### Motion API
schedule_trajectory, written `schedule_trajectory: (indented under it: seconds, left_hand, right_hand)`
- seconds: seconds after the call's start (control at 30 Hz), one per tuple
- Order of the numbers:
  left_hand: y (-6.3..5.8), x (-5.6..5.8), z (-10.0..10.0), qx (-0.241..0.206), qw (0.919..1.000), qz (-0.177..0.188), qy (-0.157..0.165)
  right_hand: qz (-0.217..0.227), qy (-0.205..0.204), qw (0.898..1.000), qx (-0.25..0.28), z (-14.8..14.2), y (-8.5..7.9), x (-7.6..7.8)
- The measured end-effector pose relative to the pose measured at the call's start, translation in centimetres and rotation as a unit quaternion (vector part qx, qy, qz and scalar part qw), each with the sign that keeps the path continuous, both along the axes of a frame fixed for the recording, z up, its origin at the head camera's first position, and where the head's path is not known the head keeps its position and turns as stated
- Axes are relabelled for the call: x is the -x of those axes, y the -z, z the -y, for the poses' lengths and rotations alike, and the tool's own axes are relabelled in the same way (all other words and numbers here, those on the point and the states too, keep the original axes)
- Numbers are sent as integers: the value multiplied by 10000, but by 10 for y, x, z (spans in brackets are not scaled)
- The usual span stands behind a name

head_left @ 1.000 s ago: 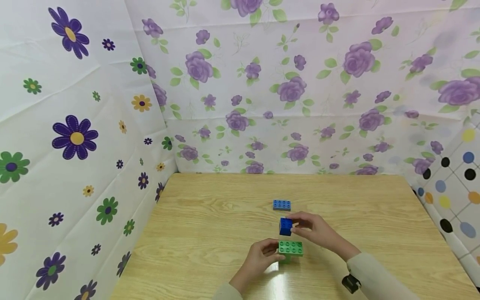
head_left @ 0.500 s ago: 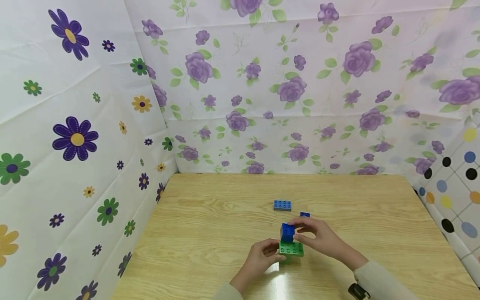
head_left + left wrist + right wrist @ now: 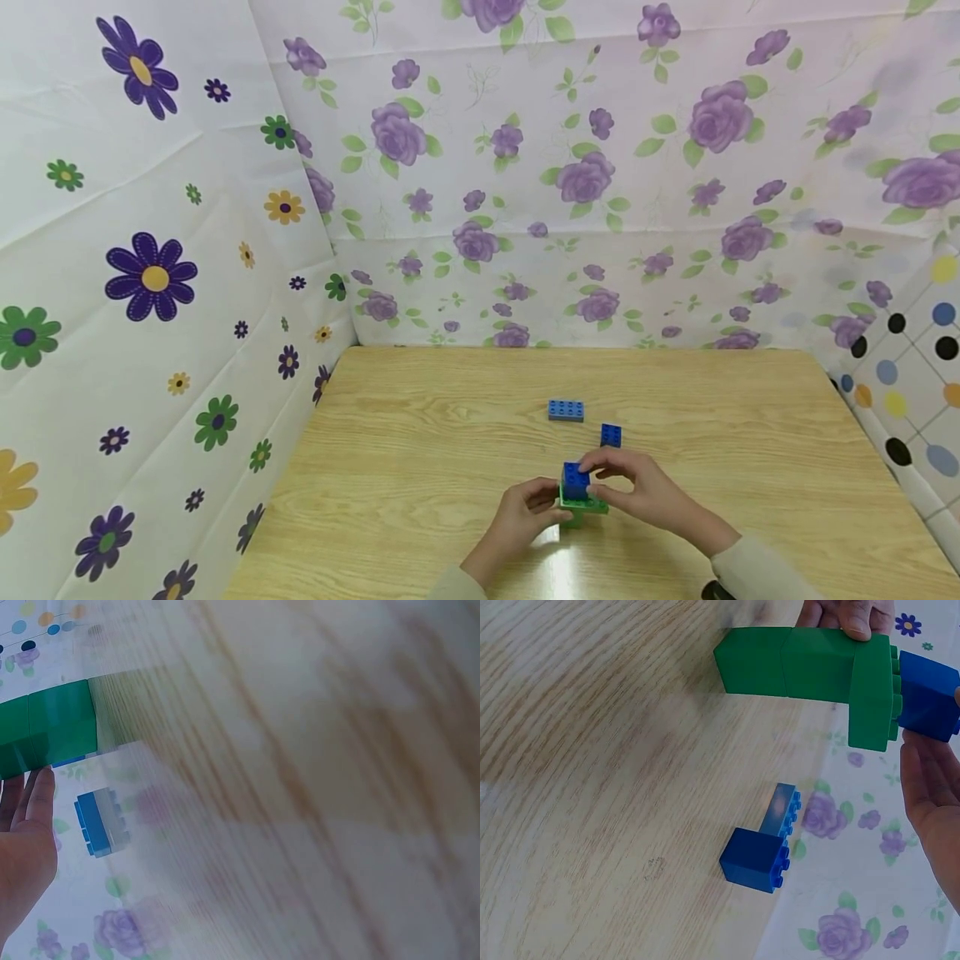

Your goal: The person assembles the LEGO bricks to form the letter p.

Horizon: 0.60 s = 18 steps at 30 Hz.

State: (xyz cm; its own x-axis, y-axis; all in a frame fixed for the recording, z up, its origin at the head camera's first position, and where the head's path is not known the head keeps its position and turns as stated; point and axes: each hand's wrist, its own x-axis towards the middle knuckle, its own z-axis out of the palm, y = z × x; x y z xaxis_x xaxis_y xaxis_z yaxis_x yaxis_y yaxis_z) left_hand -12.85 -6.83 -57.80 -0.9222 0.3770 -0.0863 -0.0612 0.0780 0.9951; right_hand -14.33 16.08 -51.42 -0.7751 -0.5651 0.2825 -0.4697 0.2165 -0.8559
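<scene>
A green building-brick tower (image 3: 791,664) stands on the table, two square bricks with a longer eight-stud brick (image 3: 597,506) across the top. My left hand (image 3: 513,518) grips it from the left, thumb near the joint under the long brick; part of this hand (image 3: 28,847) also shows beside the green bricks (image 3: 56,720) in the left wrist view. Between thumb and fingers, my right hand (image 3: 645,490) pinches a dark blue square brick (image 3: 928,694). That brick sits right at the studs on the left end of the long green one, slightly tilted in the right wrist view.
A second dark blue square brick (image 3: 611,435) lies behind my right hand. Farther back is a flat, lighter blue eight-stud brick (image 3: 566,410). Flowered cloth walls (image 3: 480,167) border the wooden table (image 3: 420,417) at the back and left, a dotted one at the right.
My right hand has brought the dark blue brick down and toward me onto the green top. The second dark blue brick has come into sight behind it. My left hand has stayed put.
</scene>
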Motion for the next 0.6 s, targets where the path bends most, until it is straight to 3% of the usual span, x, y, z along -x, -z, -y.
schedule_trajectory:
  seconds: [0.27,0.6]
  left_hand:
    - [2,1,1,-33,10000,-24,56]
    - [5,1,2,13,9998,-122,122]
  right_hand:
    - [-466,-169,9988,-26,9,-28,-13]
    - [-1239,-92,9922,-119,13,-25,-16]
